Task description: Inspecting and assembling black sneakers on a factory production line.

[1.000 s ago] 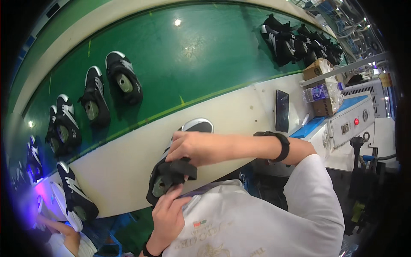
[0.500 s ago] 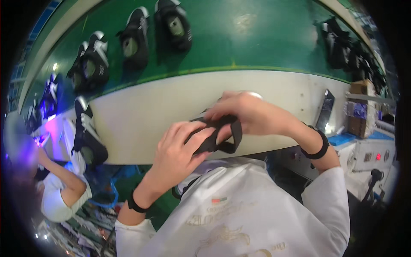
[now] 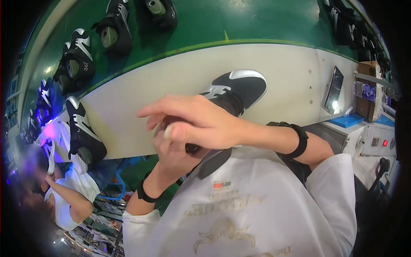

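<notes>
A black shoe with silver trim lies in front of me over the near edge of the white table, its toe toward the far right. My left hand is curled round the heel end of the shoe, with its fingers partly covered. Across it reaches my right hand, fingers stretched to the left and apart, over the shoe's opening. A flat dark flap sticks out toward my shirt beneath the hands. The middle of the shoe is hidden by my right hand and wrist.
Another black shoe stands at the white table's left end. Several more shoes line the green belt beyond. On the right are a dark flat device, a blue pad and a control box. A co-worker sits at left.
My right hand has moved left across my left hand, and its fingers have straightened. The shoe's toe now shows. The view has shifted, so the belt shoes appear higher.
</notes>
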`<act>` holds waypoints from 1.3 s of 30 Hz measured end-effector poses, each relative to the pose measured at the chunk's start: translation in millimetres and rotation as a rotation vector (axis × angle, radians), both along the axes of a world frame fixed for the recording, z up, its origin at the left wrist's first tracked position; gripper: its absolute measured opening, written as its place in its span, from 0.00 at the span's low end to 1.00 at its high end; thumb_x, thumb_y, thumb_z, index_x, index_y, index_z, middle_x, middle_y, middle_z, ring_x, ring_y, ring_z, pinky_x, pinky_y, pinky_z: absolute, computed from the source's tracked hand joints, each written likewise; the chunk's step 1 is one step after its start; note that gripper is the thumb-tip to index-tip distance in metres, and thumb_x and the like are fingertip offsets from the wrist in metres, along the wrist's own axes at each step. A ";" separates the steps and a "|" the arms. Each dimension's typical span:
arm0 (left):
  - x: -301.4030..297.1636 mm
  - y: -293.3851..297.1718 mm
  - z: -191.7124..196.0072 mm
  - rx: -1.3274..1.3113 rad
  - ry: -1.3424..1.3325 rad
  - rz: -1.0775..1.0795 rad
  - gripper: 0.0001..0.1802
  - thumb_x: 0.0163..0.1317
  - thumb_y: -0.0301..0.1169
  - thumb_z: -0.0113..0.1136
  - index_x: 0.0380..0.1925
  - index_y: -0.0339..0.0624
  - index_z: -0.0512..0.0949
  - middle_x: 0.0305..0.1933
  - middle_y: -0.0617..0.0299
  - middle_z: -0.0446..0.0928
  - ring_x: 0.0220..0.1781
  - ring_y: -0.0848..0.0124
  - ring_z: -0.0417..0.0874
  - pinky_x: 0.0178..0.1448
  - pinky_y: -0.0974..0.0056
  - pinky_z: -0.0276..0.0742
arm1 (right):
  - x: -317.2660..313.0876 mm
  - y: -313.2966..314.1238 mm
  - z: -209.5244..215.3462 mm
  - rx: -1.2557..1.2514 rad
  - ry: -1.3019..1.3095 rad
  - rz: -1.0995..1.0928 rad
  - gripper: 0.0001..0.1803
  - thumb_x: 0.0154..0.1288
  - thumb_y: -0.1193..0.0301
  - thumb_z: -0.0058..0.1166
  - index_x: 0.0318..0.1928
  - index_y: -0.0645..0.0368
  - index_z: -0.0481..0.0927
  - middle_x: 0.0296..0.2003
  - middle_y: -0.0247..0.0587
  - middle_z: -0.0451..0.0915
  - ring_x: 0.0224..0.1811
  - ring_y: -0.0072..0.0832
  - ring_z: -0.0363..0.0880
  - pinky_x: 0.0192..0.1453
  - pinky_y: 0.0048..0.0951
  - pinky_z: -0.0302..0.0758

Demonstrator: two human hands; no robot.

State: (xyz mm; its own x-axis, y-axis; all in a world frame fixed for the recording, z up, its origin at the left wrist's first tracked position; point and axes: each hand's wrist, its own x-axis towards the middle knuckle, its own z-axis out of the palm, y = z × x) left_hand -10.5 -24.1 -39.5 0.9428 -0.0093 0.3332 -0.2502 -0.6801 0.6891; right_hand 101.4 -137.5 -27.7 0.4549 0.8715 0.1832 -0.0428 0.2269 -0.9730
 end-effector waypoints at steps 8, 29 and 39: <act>10.2 2.1 4.9 -0.063 -0.048 0.023 0.18 0.37 0.25 0.78 0.31 0.42 0.82 0.32 0.62 0.81 0.31 0.64 0.77 0.34 0.65 0.74 | 40.8 -113.5 50.0 -0.445 -0.088 0.130 0.15 0.65 0.79 0.55 0.52 0.62 0.81 0.43 0.44 0.83 0.43 0.32 0.81 0.48 0.31 0.76; 10.1 5.3 1.6 -0.040 -0.124 -0.048 0.15 0.40 0.27 0.74 0.30 0.42 0.80 0.31 0.61 0.76 0.30 0.63 0.75 0.31 0.64 0.72 | 40.3 18.2 -17.0 -0.739 -0.072 0.251 0.10 0.52 0.75 0.60 0.27 0.64 0.71 0.24 0.45 0.73 0.28 0.37 0.70 0.34 0.39 0.69; 24.7 -44.0 13.0 -0.450 0.223 0.192 0.14 0.55 0.26 0.70 0.41 0.39 0.79 0.45 0.59 0.76 0.44 0.67 0.77 0.47 0.64 0.74 | 41.8 -55.0 8.0 -0.433 -0.349 -0.781 0.17 0.63 0.69 0.60 0.50 0.62 0.78 0.52 0.53 0.74 0.57 0.49 0.72 0.61 0.43 0.70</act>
State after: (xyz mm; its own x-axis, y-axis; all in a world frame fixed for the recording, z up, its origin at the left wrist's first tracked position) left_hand 14.2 -68.1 -26.4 0.9618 0.2678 0.0564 0.0349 -0.3243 0.9453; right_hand 143.2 -192.5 -19.7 0.9170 0.3689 0.1519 0.2766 -0.3136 -0.9084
